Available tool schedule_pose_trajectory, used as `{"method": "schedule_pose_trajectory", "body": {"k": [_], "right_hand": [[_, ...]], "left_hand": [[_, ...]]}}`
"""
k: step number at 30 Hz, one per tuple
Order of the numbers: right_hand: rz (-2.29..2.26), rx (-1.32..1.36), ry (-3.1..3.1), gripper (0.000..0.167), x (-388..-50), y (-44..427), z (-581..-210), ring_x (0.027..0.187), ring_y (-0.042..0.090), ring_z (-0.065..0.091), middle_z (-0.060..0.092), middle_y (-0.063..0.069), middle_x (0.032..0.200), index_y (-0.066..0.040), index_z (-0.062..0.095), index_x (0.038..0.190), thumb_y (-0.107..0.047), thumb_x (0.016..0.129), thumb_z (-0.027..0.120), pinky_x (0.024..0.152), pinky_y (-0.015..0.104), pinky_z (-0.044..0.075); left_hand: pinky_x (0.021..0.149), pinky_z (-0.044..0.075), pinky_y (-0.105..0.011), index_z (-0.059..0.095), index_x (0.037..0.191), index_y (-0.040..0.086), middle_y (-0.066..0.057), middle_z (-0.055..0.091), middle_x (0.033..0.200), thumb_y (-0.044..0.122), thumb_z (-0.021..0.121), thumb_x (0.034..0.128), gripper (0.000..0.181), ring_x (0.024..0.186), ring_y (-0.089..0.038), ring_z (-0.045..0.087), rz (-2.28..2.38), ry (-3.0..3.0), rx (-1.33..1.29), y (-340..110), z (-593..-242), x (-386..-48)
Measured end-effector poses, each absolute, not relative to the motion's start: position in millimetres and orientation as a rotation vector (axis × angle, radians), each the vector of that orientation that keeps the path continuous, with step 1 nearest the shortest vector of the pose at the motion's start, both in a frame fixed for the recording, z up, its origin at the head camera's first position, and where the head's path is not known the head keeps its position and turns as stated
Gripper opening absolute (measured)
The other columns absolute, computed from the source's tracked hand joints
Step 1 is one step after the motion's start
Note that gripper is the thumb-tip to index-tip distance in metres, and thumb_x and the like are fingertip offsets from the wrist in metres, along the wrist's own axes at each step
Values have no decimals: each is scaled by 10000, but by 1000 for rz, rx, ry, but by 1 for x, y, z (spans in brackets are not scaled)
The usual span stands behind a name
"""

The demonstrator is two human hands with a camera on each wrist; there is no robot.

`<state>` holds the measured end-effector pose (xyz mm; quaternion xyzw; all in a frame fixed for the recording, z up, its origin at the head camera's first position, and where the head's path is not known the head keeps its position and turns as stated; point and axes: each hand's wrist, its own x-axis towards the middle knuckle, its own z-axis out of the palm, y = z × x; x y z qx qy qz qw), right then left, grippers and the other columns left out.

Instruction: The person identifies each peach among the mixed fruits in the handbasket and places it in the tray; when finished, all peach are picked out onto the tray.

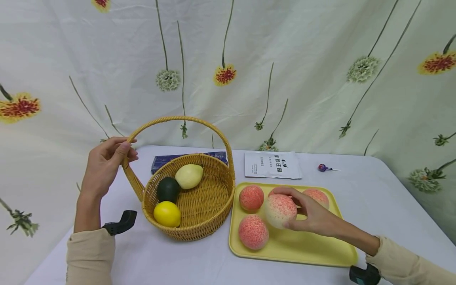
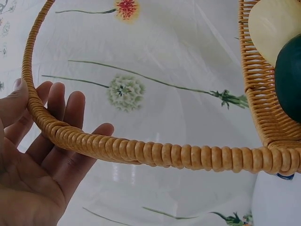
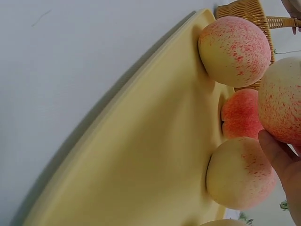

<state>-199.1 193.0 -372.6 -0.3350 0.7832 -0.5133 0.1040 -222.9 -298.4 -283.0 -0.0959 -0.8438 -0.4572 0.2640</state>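
Note:
My left hand (image 1: 107, 164) holds the wrapped handle of a wicker basket (image 1: 213, 223) on its left side, the handle lying between thumb and fingers in the left wrist view. The basket tilts toward me. Inside it, along the left, lie a yellow lemon (image 1: 167, 214), a dark green avocado-like fruit (image 1: 168, 190) and a pale yellow fruit (image 1: 189, 176). Over a yellow tray (image 1: 303, 253), my right hand (image 1: 313, 213) grips a pink-speckled peach (image 1: 280, 211) between thumb and fingers. Other peaches sit on the tray, among them one at the front left (image 1: 253, 232); one behind the held peach is mostly hidden.
Behind the basket lies a dark blue flat box (image 1: 164, 162). A white printed packet (image 1: 272, 165) is at the back of the table, with a wrapped lollipop (image 1: 323, 168) to its right. A flower-printed cloth (image 1: 303, 79) hangs behind the table.

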Motion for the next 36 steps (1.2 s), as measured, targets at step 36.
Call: {"method": "schedule_pose_trajectory", "body": {"k": [36], "right_hand": [[-1351, -960, 2336, 659, -196, 207, -397, 1118, 137, 549, 523, 60, 1306, -110, 429, 1395, -178, 815, 736, 872, 307, 509]], "left_hand": [[734, 513, -109, 587, 1222, -2, 110, 643, 815, 206, 502, 999, 316, 770, -21, 650, -1238, -2287, -248, -297, -283, -223]]}}
